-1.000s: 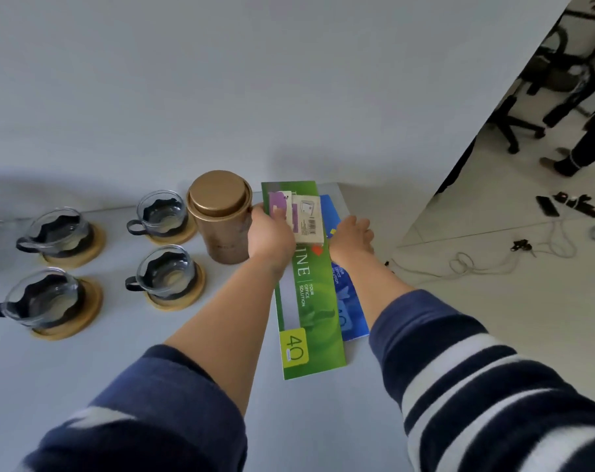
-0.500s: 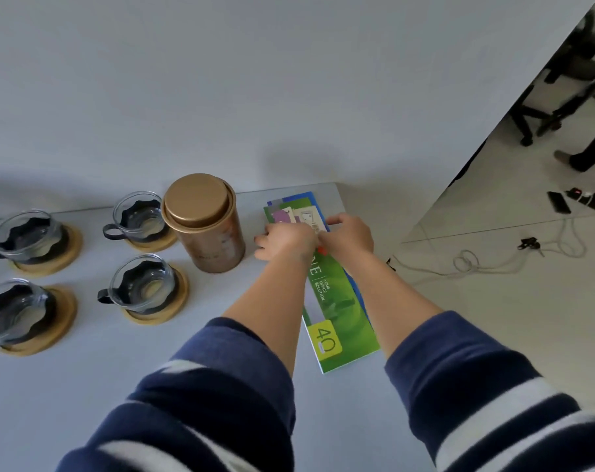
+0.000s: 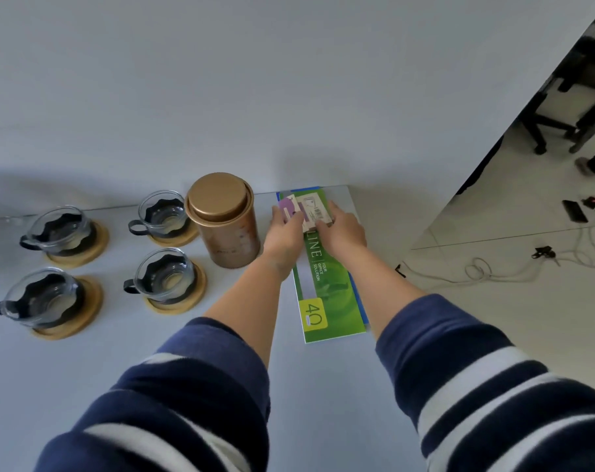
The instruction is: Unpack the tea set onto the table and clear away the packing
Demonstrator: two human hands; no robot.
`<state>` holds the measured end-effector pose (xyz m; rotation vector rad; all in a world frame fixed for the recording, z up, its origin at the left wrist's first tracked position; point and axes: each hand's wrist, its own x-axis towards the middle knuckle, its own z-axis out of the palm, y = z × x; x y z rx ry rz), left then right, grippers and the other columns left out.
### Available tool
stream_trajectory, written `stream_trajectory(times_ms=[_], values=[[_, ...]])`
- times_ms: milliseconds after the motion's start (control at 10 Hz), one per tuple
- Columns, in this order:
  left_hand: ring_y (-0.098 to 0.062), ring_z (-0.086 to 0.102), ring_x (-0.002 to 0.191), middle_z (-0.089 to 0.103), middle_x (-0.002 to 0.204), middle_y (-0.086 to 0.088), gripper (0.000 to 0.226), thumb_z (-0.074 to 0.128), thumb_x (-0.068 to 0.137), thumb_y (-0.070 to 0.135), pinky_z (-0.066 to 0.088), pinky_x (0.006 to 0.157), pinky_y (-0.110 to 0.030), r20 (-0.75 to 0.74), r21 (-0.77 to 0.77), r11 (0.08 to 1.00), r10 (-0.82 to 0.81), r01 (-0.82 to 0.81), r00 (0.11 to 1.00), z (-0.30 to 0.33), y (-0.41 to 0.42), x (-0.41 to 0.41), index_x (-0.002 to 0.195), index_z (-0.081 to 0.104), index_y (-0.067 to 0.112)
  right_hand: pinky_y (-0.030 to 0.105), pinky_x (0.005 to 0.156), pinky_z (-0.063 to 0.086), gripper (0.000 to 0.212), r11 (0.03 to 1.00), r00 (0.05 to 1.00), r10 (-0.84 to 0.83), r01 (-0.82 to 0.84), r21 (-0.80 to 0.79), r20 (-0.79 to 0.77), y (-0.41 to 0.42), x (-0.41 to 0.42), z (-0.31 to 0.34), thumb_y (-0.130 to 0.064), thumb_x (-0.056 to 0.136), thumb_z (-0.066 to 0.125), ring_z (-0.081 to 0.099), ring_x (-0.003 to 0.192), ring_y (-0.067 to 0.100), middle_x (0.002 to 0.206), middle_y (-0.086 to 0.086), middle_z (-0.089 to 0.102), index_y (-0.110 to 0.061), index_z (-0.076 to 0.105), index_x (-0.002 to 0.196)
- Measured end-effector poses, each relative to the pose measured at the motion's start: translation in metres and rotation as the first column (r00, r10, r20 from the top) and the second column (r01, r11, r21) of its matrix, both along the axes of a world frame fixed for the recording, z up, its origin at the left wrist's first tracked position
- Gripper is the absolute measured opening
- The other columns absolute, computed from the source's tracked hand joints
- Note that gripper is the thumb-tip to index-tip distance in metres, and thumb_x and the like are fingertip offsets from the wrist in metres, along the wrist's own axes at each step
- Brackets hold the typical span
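The grey bench (image 3: 84, 386) ends just right of the tin (image 3: 226, 221). Both hands, left (image 3: 285, 229) and right (image 3: 340, 229), press flat, straight fingers on the folder (image 3: 326, 284) there. It could slip off that edge. Four cups (image 3: 163, 216) sit left of the tin.

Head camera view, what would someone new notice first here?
Probably both hands, the left hand and right hand, resting on small cards atop a green folder at the table's far right corner. Left of them stands a copper tin, then four glass cups on wooden coasters.
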<state>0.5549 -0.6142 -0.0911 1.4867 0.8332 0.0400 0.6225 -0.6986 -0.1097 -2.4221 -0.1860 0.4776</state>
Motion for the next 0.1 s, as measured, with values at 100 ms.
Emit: stream_trajectory(times_ms=[100], values=[[-0.026,0.045,0.132,0.045,0.145,-0.004,0.053,0.042,0.097,0.026,0.035,0.103,-0.030,0.051,0.225,0.971,-0.097,0.083,0.994,0.0035,-0.0171,-0.0363,0.149,0.031,0.026,0.042,0.097,0.046,0.055,0.997,0.994,0.063,-0.058,-0.058,0.086,-0.0131,-0.0245,-0.0046,-0.037,0.091,0.049,0.050,0.121,0.038,0.128,0.011,0.056,-0.036,0.036,0.144]])
